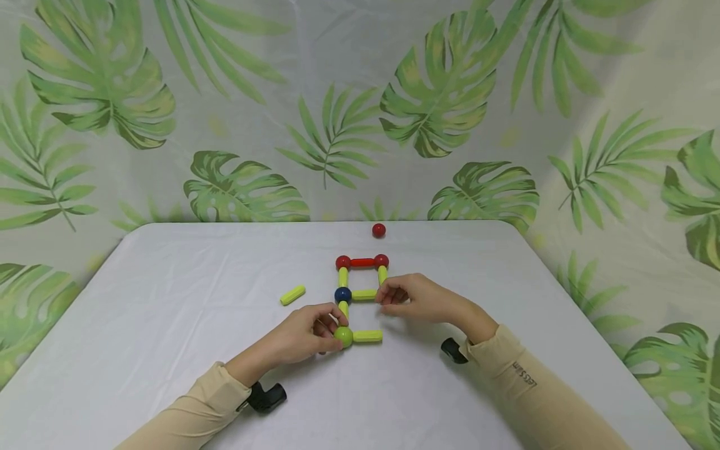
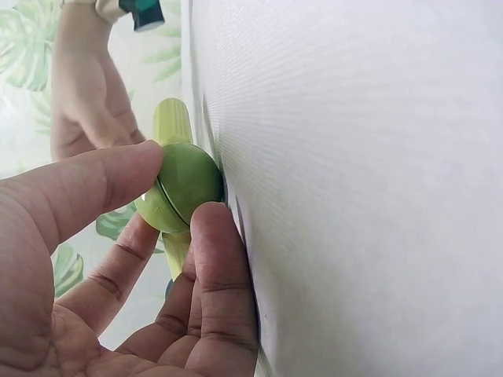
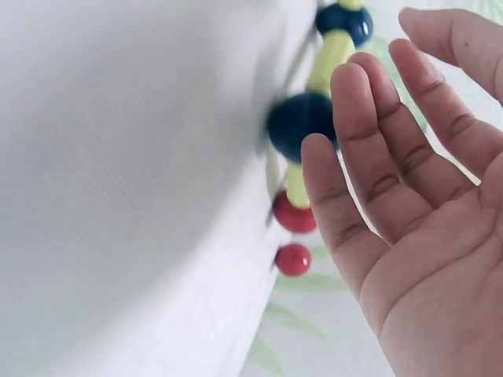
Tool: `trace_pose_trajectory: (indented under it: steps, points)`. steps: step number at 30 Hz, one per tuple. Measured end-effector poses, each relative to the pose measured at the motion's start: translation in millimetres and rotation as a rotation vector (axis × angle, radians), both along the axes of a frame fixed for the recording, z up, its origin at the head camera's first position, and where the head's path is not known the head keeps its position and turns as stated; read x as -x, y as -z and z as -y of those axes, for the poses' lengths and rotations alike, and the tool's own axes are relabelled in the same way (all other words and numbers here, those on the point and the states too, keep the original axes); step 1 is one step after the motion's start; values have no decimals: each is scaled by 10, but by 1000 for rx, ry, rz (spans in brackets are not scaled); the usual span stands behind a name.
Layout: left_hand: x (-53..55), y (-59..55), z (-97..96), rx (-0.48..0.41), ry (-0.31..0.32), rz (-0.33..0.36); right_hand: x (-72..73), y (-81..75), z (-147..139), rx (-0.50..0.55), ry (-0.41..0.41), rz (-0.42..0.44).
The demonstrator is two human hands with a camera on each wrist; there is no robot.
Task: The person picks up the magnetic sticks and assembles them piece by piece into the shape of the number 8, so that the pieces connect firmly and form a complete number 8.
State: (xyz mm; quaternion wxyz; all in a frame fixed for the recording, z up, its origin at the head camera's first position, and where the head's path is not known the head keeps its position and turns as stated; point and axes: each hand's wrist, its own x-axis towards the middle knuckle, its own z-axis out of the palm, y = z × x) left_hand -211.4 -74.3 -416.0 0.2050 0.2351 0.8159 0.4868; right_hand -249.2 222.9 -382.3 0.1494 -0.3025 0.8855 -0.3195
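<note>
My left hand (image 1: 306,333) pinches a green ball (image 1: 344,337) at the near left corner of a flat frame of balls and sticks; in the left wrist view, thumb and fingertips grip the ball (image 2: 192,184). From that ball a yellow-green stick (image 1: 368,336) points right, its far end bare. Another stick joins it to a blue ball (image 1: 342,294). My right hand (image 1: 420,300) is at the frame's right side, covering a second blue ball in the head view. The right wrist view has that ball (image 3: 297,127) beside its loosely extended fingertips, with nothing gripped.
Two red balls joined by a red stick (image 1: 362,262) form the frame's far side. Beyond them, near the table's back edge, lies a loose red ball (image 1: 379,230). A loose yellow-green stick (image 1: 293,295) rests left of the frame on the white-covered table (image 1: 169,300).
</note>
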Motion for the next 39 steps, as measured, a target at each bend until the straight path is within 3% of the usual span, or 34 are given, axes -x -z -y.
trace_pose_trajectory:
  steps: [11, 19, 25, 39]
  points:
    - [13, 13, 7, -6, 7, -15, 447, -123, -73, -23, 171, -130]
    - [8, 6, 4, -15, 9, -7, 832, -70, -84, -40, 274, -178]
    - [11, 9, 6, -17, 6, -12, 1086, -25, -36, -63, 364, -148]
    - [16, 26, 18, -13, 1, -16, 1454, 80, 10, -73, 467, -70]
